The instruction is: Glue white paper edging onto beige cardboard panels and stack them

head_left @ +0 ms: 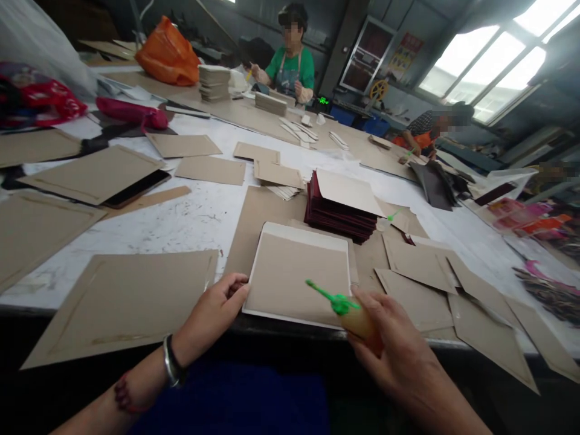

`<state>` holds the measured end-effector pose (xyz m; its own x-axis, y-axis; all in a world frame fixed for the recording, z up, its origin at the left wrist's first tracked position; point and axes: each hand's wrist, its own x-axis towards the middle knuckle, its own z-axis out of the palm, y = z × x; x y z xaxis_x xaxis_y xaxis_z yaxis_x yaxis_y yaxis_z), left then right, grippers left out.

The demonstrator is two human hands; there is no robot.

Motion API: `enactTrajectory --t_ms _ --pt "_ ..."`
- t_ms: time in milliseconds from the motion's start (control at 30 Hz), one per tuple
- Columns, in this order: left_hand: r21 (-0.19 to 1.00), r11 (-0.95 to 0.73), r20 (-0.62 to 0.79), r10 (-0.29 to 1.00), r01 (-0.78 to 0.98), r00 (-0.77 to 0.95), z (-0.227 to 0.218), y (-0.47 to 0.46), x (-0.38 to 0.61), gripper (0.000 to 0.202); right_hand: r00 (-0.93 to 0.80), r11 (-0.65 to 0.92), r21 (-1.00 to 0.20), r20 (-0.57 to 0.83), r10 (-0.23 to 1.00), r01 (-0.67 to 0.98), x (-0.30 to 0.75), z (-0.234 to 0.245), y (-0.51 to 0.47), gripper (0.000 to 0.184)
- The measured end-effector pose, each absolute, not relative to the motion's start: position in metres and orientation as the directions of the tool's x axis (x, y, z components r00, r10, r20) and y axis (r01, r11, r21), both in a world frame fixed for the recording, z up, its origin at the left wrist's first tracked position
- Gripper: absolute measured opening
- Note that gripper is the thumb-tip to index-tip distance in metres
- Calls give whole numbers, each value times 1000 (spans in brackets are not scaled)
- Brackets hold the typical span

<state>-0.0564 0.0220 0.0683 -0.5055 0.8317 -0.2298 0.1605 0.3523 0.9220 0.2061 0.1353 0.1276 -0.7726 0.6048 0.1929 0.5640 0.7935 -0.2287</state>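
My right hand (394, 350) is closed round a small glue bottle (356, 320) with a green pointed nozzle; the nozzle tip rests over a brown cardboard panel (294, 275) that lies on a slightly larger white sheet. My left hand (215, 314) pinches the left edge of that panel near the table's front edge; a silver bangle and a red bead bracelet sit on that wrist. Just behind the panel stands a stack of dark red covers (339, 214) with a pale card on top.
Many brown cardboard pieces (122, 302) cover the white table (190, 217). A black phone (138, 187) lies at the left. An orange bag (167, 54) and card stacks sit further back. A person in green (292, 66) and another person (430, 130) work at the far side.
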Motion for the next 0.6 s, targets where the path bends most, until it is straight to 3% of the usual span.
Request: enactTrajectory --t_ms 100,233,400,600 --pt "933 339 -245 843 119 -479 66 23 -58 32 -859 846 -207 43 510 491 180 149 115 53" --pt "941 337 -293 847 21 -443 61 22 -60 28 -902 891 -148 -14 432 429 157 154 108 50" --pt "945 316 -321 857 -81 -402 59 23 -63 27 -908 886 -201 -84 410 419 143 159 106 49" --pt "949 290 -317 867 -126 -385 52 24 -65 26 -896 886 -173 -201 396 430 130 170 99 41"
